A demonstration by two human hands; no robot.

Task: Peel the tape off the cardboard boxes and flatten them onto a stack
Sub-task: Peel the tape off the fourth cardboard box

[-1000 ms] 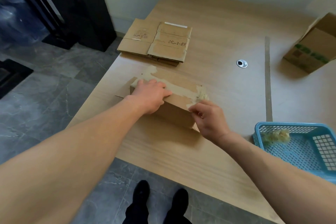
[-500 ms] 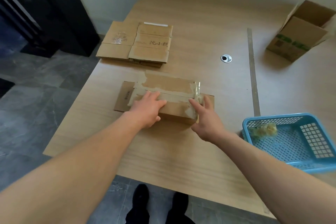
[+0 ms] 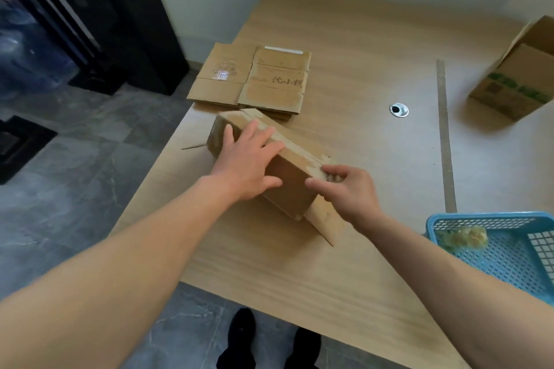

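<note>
Head view. A wooden table [image 3: 344, 272] carries the work, with grey floor tiles to its left.

Item one: a cardboard box [image 3: 289, 184] lies near the table's left front, set at an angle to the edge and still standing as a box. Pale tape residue [image 3: 295, 145] runs along its top. One end flap [image 3: 322, 219] hangs open at the near end and reaches down to the table.

The left hand [image 3: 247, 165] lies on the box with its fingers spread and straight, palm against the near side face, fingertips over the top edge. It presses and grasps nothing.

The right hand [image 3: 352, 193] is at the box's near top corner, fingers curled over the top and thumb against the side face, so it pinches that corner. I cannot tell whether tape is caught in the pinch.

Item two: a stack of flattened boxes [image 3: 251, 78] lies at the table's left edge, just beyond the box and apart from it.

Item three: a blue plastic basket [image 3: 479, 216] sits at the right front and holds a crumpled wad of tape [image 3: 461, 238].

Item four: an open box with green print [image 3: 515, 84] stands at the far right.

Also on the table are a metal grommet [image 3: 398, 110] and a long narrow strip [image 3: 445, 135].
</note>
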